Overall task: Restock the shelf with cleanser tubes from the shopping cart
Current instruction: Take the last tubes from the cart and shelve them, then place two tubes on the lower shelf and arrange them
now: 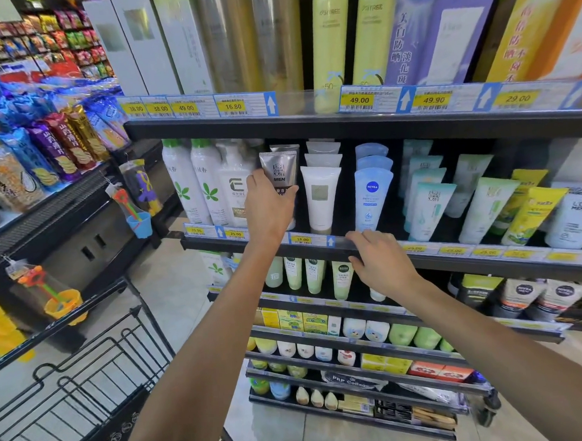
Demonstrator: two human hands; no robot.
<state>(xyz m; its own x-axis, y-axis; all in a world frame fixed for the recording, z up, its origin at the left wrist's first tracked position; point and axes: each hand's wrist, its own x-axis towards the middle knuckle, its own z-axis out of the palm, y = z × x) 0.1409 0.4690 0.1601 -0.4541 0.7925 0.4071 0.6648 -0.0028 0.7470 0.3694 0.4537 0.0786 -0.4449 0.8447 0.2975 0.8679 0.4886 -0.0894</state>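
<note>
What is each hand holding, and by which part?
Left hand grips the grey tube by its lower end. Right hand holds nothing; its fingers rest on the shelf edge.

Two bare forearms, no sleeves in view, bare left hand point(269, 206), bare right hand point(382, 264), no rings, watch or gloves
</note>
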